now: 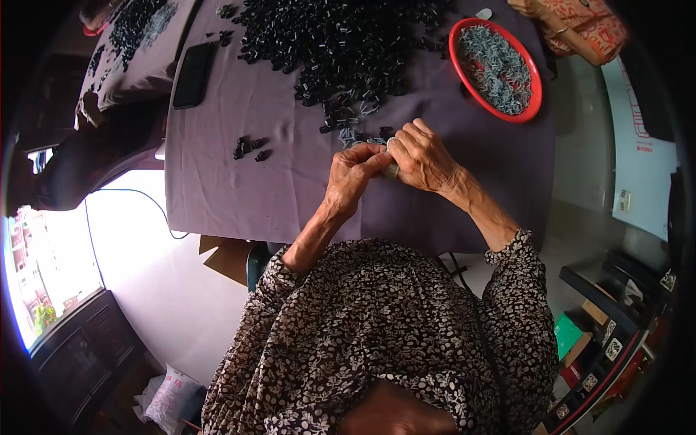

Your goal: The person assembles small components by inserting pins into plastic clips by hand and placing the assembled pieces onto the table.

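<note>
Both hands meet over the near part of the cloth-covered table (232, 196), left hand (351, 174) and right hand (422, 157) touching at thumbs and fingertips. Left: fingers curled in, thumb laid toward the right hand. Right: fingers folded into a loose fist, back of hand up, pale ring (392, 143) on one finger. Pinch gap hidden on both, so can't tell how far closed or what, if anything, they have hold of; a tan bit (392, 171) shows under the right hand's fingers, too small to identify. Work parts: small loose heap of grey metal pins (346, 135) just beyond the grip, slightly left, a few black pieces mixed in around it. Big pile of black plastic pieces (341, 51) past that, spreading away from the grip to the far side. Small separate cluster of black pieces (249, 148) left of the grip, well apart from it. Red bowl (536, 98) beyond and right of the grip, holding many more grey pins (493, 67). Black phone-like slab (194, 75) flat on the cloth, far left and beyond the grip. Another person's patterned sleeve (593, 23) and forearm past the bowl, far right; second table (119, 90) with more black pieces, far left
</note>
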`<action>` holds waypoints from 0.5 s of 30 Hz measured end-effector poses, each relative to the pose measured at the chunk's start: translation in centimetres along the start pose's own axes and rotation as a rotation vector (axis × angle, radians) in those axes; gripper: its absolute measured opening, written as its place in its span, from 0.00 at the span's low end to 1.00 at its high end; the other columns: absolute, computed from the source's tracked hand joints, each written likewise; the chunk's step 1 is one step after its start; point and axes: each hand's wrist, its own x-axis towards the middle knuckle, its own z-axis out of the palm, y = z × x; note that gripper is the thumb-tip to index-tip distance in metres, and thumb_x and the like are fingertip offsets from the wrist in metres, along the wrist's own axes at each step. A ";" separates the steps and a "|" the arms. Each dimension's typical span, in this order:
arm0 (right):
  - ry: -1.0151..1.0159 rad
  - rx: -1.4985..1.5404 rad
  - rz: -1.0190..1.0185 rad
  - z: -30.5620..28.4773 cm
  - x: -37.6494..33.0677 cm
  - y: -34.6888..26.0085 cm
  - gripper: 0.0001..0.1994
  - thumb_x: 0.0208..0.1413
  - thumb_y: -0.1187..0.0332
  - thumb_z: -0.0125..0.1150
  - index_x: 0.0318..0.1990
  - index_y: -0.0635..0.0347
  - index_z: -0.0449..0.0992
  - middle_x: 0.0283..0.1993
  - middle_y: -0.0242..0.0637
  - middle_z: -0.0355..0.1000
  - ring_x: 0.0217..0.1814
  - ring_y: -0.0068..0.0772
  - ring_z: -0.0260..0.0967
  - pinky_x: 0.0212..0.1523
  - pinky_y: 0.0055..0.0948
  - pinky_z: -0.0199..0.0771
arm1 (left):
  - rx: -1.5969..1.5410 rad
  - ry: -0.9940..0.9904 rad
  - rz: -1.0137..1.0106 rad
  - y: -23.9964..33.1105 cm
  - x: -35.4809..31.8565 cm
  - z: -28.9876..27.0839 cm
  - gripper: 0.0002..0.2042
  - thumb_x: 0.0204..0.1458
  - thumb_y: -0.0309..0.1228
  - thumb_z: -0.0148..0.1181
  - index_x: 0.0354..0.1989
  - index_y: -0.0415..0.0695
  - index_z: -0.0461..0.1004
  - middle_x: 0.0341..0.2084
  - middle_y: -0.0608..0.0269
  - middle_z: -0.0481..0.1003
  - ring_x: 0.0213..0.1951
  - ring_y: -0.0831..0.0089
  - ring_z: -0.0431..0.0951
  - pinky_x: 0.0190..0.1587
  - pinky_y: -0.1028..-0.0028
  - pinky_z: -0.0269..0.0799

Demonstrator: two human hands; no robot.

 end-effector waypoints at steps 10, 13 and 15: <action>0.012 -0.016 -0.089 -0.1 -0.3 0.6 0.09 0.34 0.74 0.55 0.17 0.59 0.59 0.16 0.36 0.56 0.20 0.33 0.56 0.25 0.31 0.56 | 0.016 -0.040 0.002 0.4 0.3 0.4 0.07 0.48 0.28 0.56 0.31 0.38 0.74 0.25 0.66 0.74 0.29 0.79 0.72 0.37 0.77 0.69; -0.032 0.058 -0.039 -0.1 0.0 0.5 0.09 0.36 0.72 0.57 0.18 0.59 0.61 0.17 0.37 0.59 0.21 0.36 0.59 0.26 0.32 0.58 | 0.006 -0.036 0.001 0.7 0.2 0.1 0.07 0.48 0.27 0.56 0.31 0.37 0.74 0.24 0.65 0.74 0.28 0.79 0.72 0.36 0.78 0.69; -0.034 0.174 -0.003 -0.4 0.8 0.6 0.09 0.38 0.70 0.58 0.20 0.61 0.62 0.19 0.38 0.62 0.23 0.37 0.62 0.27 0.33 0.60 | 0.044 0.042 0.032 0.9 0.2 -0.3 0.07 0.48 0.27 0.56 0.32 0.36 0.74 0.24 0.65 0.74 0.28 0.79 0.72 0.36 0.78 0.69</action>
